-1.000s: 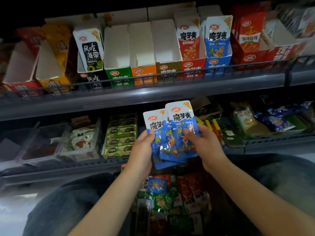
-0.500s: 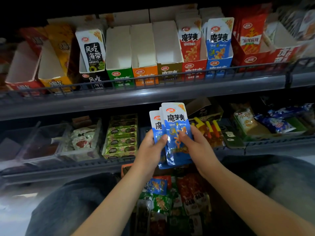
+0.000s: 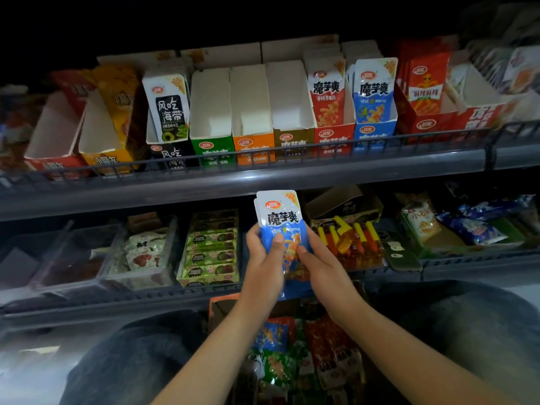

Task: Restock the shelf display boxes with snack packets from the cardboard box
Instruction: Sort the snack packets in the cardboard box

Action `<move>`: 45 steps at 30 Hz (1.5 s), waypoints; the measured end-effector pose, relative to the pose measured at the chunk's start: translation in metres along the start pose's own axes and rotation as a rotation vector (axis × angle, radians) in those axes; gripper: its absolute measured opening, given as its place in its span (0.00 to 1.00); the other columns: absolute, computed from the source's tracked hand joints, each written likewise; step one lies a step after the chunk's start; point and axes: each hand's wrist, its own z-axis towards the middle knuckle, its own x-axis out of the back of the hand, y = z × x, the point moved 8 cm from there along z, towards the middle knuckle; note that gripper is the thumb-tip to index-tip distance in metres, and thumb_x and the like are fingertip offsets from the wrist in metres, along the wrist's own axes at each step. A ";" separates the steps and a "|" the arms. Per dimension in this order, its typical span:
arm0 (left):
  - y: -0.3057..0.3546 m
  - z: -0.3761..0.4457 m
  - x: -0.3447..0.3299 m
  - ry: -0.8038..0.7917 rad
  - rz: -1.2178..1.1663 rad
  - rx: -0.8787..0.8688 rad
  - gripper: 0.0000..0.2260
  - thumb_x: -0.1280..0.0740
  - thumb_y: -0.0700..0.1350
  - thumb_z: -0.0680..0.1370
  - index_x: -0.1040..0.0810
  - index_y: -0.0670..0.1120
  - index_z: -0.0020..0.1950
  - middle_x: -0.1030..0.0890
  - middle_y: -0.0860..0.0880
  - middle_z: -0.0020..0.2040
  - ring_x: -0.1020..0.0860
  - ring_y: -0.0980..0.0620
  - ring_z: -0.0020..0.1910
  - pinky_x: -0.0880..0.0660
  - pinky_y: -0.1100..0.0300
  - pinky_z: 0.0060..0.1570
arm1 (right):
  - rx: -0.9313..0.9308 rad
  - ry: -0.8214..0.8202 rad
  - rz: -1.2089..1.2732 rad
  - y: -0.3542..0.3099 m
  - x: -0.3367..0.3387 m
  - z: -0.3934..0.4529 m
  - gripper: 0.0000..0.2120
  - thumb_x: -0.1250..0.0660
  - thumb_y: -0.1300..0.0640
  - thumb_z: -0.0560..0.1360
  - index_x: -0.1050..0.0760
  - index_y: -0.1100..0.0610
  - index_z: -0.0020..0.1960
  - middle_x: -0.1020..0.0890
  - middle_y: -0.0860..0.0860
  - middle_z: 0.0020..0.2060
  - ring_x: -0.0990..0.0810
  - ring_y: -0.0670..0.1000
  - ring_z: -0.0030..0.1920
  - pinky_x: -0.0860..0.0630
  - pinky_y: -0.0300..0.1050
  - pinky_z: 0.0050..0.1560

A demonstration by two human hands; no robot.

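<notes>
A neat stack of blue snack packets stands upright in front of the lower shelf. My left hand grips its left edge and my right hand grips its right edge. Up on the top shelf, the blue display box holds matching blue packets, with a red display box just left of it. The green, orange and brown display boxes beside them look empty. The cardboard box sits between my knees, filled with mixed packets.
A wire rail runs along the top shelf's front edge. The lower shelf carries clear bins, green packs, yellow-red sticks and a phone. My knees flank the cardboard box.
The fanned-out blue packets have been squared into one tight stack between both hands, which moved closer together.
</notes>
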 end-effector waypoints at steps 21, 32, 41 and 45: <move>0.155 0.057 -0.058 -0.089 0.222 -0.306 0.10 0.28 0.36 0.72 0.22 0.47 0.50 0.17 0.51 0.43 0.20 0.59 0.38 0.22 0.65 0.40 | 0.367 0.231 -0.194 -0.172 0.069 0.040 0.21 0.31 0.67 0.72 0.28 0.51 0.61 0.19 0.50 0.40 0.22 0.42 0.31 0.24 0.34 0.35; 0.211 0.148 -0.160 -0.022 0.235 -0.441 0.09 0.26 0.40 0.70 0.23 0.48 0.47 0.20 0.53 0.41 0.21 0.57 0.40 0.24 0.63 0.41 | 0.481 0.479 -0.341 -0.262 0.156 0.108 0.17 0.30 0.66 0.72 0.28 0.55 0.58 0.19 0.51 0.43 0.18 0.49 0.40 0.20 0.46 0.40; 0.183 0.180 -0.180 0.000 0.348 -0.443 0.08 0.26 0.41 0.71 0.22 0.48 0.46 0.21 0.56 0.40 0.23 0.64 0.37 0.27 0.69 0.34 | 0.364 0.470 -0.350 -0.235 0.193 0.145 0.13 0.30 0.67 0.72 0.27 0.55 0.52 0.18 0.51 0.40 0.18 0.51 0.40 0.20 0.51 0.45; 0.171 0.184 -0.175 0.037 0.555 -0.499 0.08 0.25 0.46 0.69 0.20 0.47 0.45 0.18 0.55 0.42 0.21 0.58 0.40 0.25 0.65 0.38 | 0.322 0.480 -0.478 -0.220 0.194 0.147 0.12 0.29 0.64 0.71 0.26 0.56 0.52 0.19 0.47 0.37 0.20 0.45 0.37 0.22 0.41 0.40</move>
